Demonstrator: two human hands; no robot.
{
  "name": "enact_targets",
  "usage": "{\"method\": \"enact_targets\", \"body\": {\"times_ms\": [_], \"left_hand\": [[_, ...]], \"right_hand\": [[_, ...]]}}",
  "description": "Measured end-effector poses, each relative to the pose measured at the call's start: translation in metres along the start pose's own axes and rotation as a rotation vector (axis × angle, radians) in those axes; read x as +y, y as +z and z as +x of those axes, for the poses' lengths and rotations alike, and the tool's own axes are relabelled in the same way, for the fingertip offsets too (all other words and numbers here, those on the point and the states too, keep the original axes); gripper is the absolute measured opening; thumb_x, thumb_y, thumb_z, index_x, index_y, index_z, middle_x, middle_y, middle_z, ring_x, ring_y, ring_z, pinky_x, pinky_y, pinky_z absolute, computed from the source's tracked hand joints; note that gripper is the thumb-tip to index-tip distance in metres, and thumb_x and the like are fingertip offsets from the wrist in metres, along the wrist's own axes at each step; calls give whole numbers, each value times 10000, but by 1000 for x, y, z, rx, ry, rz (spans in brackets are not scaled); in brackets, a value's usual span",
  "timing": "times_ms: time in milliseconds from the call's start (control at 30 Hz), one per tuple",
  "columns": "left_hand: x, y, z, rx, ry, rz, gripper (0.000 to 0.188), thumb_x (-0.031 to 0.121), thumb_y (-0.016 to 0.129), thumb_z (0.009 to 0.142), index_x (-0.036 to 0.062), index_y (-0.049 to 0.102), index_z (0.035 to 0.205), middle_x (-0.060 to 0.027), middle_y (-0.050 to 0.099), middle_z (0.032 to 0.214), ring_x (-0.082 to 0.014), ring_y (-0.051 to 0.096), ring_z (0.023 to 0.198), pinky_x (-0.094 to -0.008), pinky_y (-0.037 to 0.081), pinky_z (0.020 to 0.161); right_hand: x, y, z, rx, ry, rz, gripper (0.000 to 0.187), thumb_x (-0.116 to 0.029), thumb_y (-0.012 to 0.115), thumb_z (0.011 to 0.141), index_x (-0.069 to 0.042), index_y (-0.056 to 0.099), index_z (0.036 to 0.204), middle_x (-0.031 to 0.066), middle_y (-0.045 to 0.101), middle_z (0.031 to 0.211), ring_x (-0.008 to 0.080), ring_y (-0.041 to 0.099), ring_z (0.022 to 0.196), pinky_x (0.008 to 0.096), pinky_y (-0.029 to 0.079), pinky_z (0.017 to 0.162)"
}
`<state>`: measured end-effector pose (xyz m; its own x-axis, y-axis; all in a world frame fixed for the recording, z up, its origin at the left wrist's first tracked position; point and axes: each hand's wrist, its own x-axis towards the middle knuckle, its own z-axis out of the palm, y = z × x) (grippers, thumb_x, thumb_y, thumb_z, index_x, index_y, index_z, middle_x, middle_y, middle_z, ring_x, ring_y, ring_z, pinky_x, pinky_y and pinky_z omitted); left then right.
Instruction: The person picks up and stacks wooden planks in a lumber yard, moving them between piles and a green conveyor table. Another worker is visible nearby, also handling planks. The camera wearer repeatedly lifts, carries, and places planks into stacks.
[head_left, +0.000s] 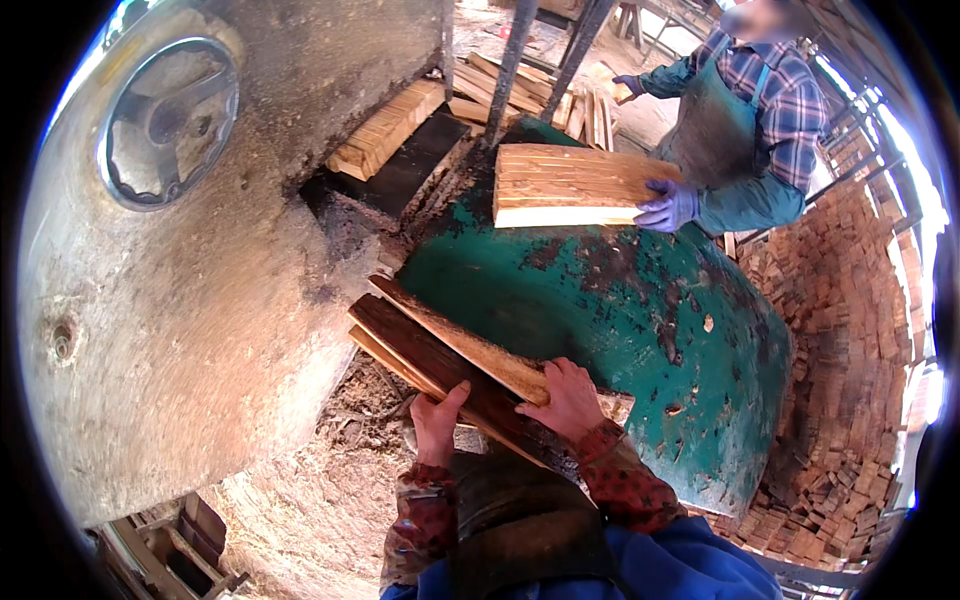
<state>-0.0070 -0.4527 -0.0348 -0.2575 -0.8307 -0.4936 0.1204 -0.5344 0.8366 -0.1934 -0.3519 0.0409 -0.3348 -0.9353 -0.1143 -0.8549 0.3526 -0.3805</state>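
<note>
A bundle of long, narrow, brown wooden boards [430, 352] lies slantwise in the person's two bare hands, between a large, worn, beige-grey machine panel [200, 310] and a paint-chipped green metal table [480, 270]. The left hand [435, 428] is partly closed on the bundle's left edge, thumb on top; its fingertips are hidden. The right hand [568, 400] is curled over the near end of the rightmost board, its thumb reaching left toward the dark middle board.

Beside the panel, a dark recessed metal bed [430, 160] bears a neat row of pale cut boards [385, 130]. At the lower left, a slatted brown wooden frame [165, 550] is cut off by the dark rim, and what it holds is hard to make out. More pale sawn boards [500, 85] lie behind dark metal uprights [510, 70], which partly cover them.

Across the table, a co-worker in a plaid shirt [795, 110] grips a thick, pale wooden block [575, 180] with one purple-gloved hand [668, 207]; the other gloved hand is near a small pale piece, whose outline is unclear. At the right, a tall pile of reddish-brown wooden pieces [840, 300] runs toward the curved edge of the view. The near ends of the bundle are partly hidden by the right hand and the dark apron [530, 530].
</note>
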Motion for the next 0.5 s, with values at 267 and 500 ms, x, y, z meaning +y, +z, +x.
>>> {"method": "enact_targets", "body": {"times_ms": [267,500], "left_hand": [[7,-6,-5,-34,77,84,370,187,792,794,-52,676,1052,-86,707,953,-154,642,847,-311,526,769],[-2,-8,1,-68,1,39,388,194,786,801,-47,663,1079,-94,716,982,-148,655,876,-305,529,792]], "right_hand": [[-3,-11,2,71,-8,199,710,-387,770,759,46,540,1273,229,531,1249,410,531,1138,467,424,987],[-60,-28,86,74,-255,372,521,-206,733,833,41,555,1255,208,591,1150,352,626,1023,398,527,867]]}}
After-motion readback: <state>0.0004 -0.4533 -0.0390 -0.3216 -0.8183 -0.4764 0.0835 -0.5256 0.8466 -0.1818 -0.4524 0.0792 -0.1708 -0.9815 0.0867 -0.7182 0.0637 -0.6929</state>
